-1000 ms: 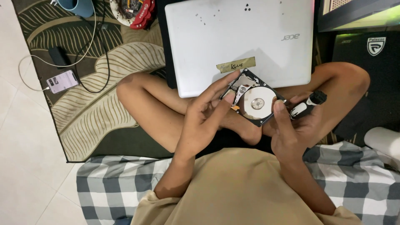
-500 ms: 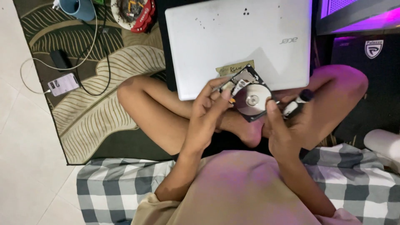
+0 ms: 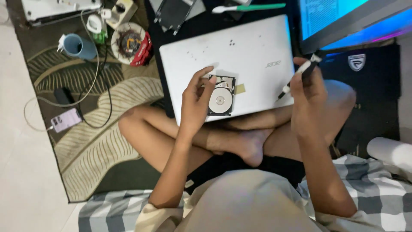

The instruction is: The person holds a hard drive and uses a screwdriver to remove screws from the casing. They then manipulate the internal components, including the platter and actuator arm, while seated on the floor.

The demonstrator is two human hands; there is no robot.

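Left hand (image 3: 195, 101) down on the opened hard drive (image 3: 221, 96), fingers curled over its left edge and pinching it, shiny platter facing up. Drive lying flat on the closed white laptop (image 3: 227, 56), just beside a small tan tape scrap (image 3: 239, 89). Right hand (image 3: 307, 88) raised off to the side, fingers wrapped tight around a slim screwdriver (image 3: 298, 75), tip angled down toward the lid. Legs crossed underneath on a leaf-patterned rug (image 3: 90, 141).

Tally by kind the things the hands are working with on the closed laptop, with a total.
Opened hard drive, steadied by the left hand: 1
Screwdriver, held in the right hand: 1
White laptop, lid shut, under the drive: 1
Tan tape piece beside the drive: 1
Total: 4
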